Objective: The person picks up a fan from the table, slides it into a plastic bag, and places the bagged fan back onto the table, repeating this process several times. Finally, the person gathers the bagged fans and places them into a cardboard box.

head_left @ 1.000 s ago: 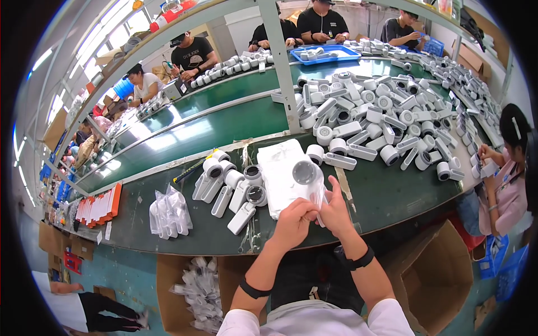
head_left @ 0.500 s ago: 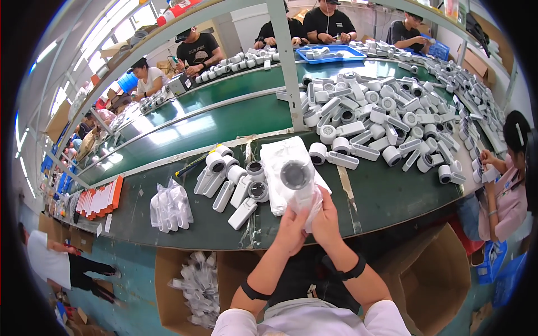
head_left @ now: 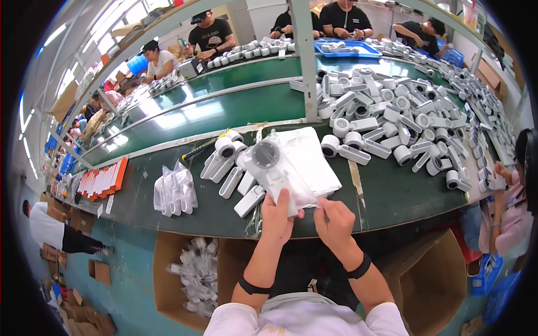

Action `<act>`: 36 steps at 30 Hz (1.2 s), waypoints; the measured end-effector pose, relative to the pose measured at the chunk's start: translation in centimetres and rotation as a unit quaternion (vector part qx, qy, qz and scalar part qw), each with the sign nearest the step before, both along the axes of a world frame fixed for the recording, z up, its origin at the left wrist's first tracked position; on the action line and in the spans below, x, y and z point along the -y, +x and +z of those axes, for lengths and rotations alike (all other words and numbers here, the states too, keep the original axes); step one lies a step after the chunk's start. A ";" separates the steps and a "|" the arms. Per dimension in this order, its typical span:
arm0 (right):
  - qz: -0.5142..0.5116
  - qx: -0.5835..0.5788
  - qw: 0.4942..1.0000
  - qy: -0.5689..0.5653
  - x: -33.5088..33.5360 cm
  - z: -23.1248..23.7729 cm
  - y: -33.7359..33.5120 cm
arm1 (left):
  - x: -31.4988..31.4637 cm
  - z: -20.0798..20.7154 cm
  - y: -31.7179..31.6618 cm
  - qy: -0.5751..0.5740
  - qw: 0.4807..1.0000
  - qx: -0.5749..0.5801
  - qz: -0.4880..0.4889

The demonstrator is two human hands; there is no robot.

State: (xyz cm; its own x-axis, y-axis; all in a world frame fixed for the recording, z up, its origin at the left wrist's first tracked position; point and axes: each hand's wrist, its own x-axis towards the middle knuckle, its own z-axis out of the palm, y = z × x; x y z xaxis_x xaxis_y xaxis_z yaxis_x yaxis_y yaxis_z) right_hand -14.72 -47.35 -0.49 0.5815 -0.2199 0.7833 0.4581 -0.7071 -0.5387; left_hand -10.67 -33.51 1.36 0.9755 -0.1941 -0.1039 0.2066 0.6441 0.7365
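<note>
Far left of the left grip, a row of white-and-orange pieces [head_left: 106, 180] lies on the green counter [head_left: 386, 207]; nearer to it rests a cluster of bagged devices [head_left: 175, 196]. Just left of and beyond that grip sit several loose devices [head_left: 231, 182]. The left grip [head_left: 278, 221] is closed round the handle of a grey-and-white device [head_left: 266, 154] (sheathed in a clear bag [head_left: 300, 193]), whose round head points away. Beyond both grips is a white stack [head_left: 314, 162]. The right grip [head_left: 335, 221] pinches the bag's edge; beyond and right of it spreads a heap of bare devices [head_left: 392, 113].
</note>
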 end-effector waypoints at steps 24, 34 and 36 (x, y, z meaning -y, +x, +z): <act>0.220 -0.304 0.916 0.139 -0.4 -6.3 -1.8 | -32.5 -0.2 2.0 0.481 0.698 -0.048 0.529; 0.172 -0.264 0.942 0.118 -1.1 -7.1 -1.9 | -42.8 -8.6 8.4 0.682 0.603 -0.060 0.408; 0.164 -0.262 0.943 0.119 -1.2 -6.9 -2.0 | -42.7 -8.5 9.1 0.690 0.602 -0.038 0.400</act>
